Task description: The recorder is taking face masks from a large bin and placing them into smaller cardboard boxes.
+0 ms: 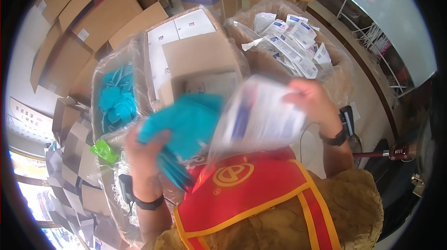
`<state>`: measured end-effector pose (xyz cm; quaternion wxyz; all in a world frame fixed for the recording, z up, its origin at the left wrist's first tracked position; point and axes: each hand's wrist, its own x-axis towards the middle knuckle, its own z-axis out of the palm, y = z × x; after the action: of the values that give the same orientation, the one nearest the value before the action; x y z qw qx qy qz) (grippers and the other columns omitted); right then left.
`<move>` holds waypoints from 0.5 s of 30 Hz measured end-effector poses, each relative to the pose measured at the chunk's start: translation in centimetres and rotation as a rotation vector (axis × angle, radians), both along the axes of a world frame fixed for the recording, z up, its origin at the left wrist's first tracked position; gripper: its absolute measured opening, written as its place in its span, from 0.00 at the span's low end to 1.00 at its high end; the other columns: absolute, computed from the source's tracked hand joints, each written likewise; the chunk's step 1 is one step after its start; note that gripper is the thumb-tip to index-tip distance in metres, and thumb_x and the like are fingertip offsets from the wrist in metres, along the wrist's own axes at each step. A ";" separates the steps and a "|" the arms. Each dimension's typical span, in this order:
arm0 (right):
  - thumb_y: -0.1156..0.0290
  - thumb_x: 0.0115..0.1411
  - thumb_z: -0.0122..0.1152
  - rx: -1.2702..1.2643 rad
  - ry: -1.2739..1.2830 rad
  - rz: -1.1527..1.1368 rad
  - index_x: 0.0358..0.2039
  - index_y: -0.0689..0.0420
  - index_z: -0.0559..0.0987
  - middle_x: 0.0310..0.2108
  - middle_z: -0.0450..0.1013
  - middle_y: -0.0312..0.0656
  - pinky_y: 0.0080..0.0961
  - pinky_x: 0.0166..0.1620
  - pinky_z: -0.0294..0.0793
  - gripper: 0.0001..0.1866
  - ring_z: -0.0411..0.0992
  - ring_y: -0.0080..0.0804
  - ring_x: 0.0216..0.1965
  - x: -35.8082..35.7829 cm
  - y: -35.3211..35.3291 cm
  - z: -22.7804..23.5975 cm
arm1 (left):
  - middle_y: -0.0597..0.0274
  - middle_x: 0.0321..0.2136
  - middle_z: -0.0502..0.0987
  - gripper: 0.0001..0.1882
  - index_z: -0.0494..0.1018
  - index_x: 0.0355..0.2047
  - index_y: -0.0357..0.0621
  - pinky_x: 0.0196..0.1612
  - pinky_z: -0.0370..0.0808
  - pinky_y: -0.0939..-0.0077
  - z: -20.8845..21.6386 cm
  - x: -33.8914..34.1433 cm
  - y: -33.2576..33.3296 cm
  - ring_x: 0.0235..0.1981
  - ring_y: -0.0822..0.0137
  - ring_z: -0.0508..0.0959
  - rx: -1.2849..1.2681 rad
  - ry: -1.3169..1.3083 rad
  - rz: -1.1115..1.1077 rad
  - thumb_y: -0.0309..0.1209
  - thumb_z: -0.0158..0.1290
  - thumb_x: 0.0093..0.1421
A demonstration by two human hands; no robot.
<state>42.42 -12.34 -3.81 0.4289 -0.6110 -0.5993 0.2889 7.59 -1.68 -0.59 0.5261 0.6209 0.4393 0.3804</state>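
Note:
My left hand (146, 154) is closed around a stack of teal folded face masks (186, 122), held in front of my chest. Some of the stack fans downward below the fingers. In my right hand (314, 103), a clear and white printed plastic bag (265, 115) is pinched by its right side. The bag's left side is close against the masks; motion blur hides whether any mask is inside it. Behind both hands, an open brown carton (200, 54) sits with flat white printed packs inside.
More loose teal masks fill a plastic-lined carton (98, 96) at the left. White boxes (158, 57) lie in the middle carton. At the far right, a lined carton (342, 70) holds several white packets (298, 40). Cardboard boxes (107, 22) stand behind; a green wrapper (104, 151) lies at left.

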 end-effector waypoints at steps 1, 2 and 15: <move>0.70 0.58 0.64 -0.032 0.227 -0.156 0.30 0.58 0.78 0.24 0.72 0.30 0.16 0.28 0.68 0.05 0.68 0.14 0.25 1.9 -0.6 -1.2 | 0.60 0.29 0.78 0.11 0.76 0.38 0.34 0.24 0.74 0.80 -0.3 -0.5 0.7 0.26 0.73 0.78 0.008 -0.191 0.182 0.21 0.57 0.52; 0.72 0.58 0.62 0.003 0.346 -0.279 0.32 0.58 0.78 0.26 0.74 0.31 0.16 0.30 0.70 0.04 0.70 0.14 0.26 4.2 -1.0 -2.7 | 0.60 0.29 0.78 0.11 0.76 0.38 0.34 0.24 0.74 0.80 -0.7 -1.1 1.2 0.26 0.73 0.78 0.016 -0.188 0.185 0.21 0.57 0.52; 0.62 0.62 0.59 0.133 0.245 -0.759 0.56 0.62 0.69 0.52 0.71 0.44 0.30 0.56 0.66 0.25 0.69 0.32 0.53 25.1 9.9 -6.6 | 0.67 0.28 0.78 0.09 0.78 0.34 0.37 0.35 0.71 0.83 -2.2 1.9 0.8 0.29 0.78 0.74 0.071 -0.119 0.122 0.21 0.62 0.52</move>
<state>67.57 -2.46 -10.38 0.6119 -0.7208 -0.2933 0.1412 9.48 -0.89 -2.75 0.5047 0.5875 0.4307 0.4633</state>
